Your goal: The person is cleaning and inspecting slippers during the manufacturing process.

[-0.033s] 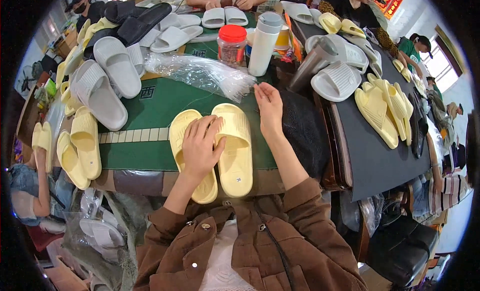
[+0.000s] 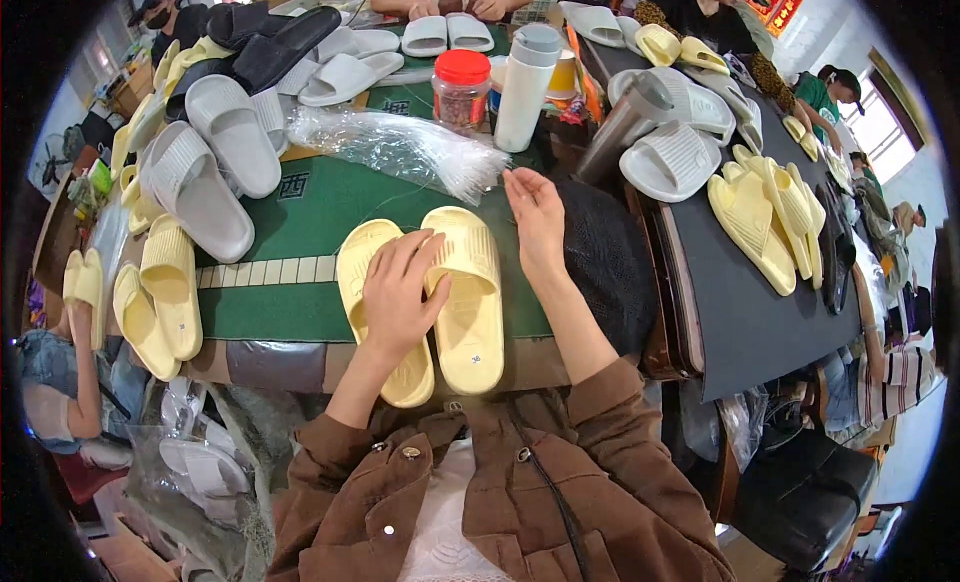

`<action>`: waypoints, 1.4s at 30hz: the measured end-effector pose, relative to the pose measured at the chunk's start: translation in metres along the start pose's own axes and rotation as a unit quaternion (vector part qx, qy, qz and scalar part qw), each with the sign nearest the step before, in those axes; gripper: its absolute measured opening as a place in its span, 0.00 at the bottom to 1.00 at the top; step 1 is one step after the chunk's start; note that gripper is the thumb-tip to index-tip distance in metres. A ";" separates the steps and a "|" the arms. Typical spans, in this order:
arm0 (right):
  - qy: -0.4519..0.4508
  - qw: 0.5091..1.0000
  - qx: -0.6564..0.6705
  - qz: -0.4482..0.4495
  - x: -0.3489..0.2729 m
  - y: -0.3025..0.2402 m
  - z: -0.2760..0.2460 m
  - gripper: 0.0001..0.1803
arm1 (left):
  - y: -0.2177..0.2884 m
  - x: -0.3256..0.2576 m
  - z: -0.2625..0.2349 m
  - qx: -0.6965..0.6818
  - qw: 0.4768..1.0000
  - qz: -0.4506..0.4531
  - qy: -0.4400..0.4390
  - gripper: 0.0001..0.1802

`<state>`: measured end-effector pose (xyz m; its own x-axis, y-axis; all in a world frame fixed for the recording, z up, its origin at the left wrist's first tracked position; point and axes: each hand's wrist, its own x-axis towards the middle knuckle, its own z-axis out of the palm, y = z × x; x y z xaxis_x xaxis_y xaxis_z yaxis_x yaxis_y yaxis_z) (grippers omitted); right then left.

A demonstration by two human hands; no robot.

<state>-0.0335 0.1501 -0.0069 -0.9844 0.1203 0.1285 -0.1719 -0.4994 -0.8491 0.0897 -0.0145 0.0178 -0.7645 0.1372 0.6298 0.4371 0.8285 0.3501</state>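
A pair of pale yellow slide sandals (image 2: 470,332) lies side by side in front of me, with the heels over the near edge of the green mat. My left hand (image 2: 398,292) rests on the left slide's strap, fingers stretched over it and thumb toward the right slide. Beyond the slides lies a bundle of thin clear plastic strands (image 2: 400,147), partly in a clear bag. My right hand (image 2: 537,217) is raised beside the strands' loose ends, its thumb and fingertips pinched together. What is between those fingertips is too small to make out.
Grey slides (image 2: 198,187), black slides (image 2: 290,52) and other yellow slides (image 2: 170,282) are piled at left. Behind the strands stand a red-lidded jar (image 2: 461,87) and a white bottle (image 2: 528,90). At right, a dark table (image 2: 770,332) bears more slides. Other people sit around.
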 end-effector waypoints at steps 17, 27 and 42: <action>-0.162 0.986 -0.010 0.037 -0.109 -0.078 0.018 0.11 | 0.038 0.011 -0.002 -0.305 0.947 -0.086 -0.047 0.06; -0.083 0.990 -0.022 -0.116 -0.117 -0.132 -0.021 0.13 | 0.030 -0.014 -0.039 -0.185 0.982 0.016 -0.020 0.09; -0.100 0.982 -0.161 -0.002 -0.112 -0.116 -0.022 0.05 | 0.026 -0.077 -0.078 -0.077 0.994 0.040 -0.070 0.14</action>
<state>0.0970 0.2136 0.0656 -0.9769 -0.0654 0.2037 -0.1872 -0.1990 -0.9619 0.1969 -0.0455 0.0324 -0.7780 0.2819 0.5615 0.5580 0.7207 0.4113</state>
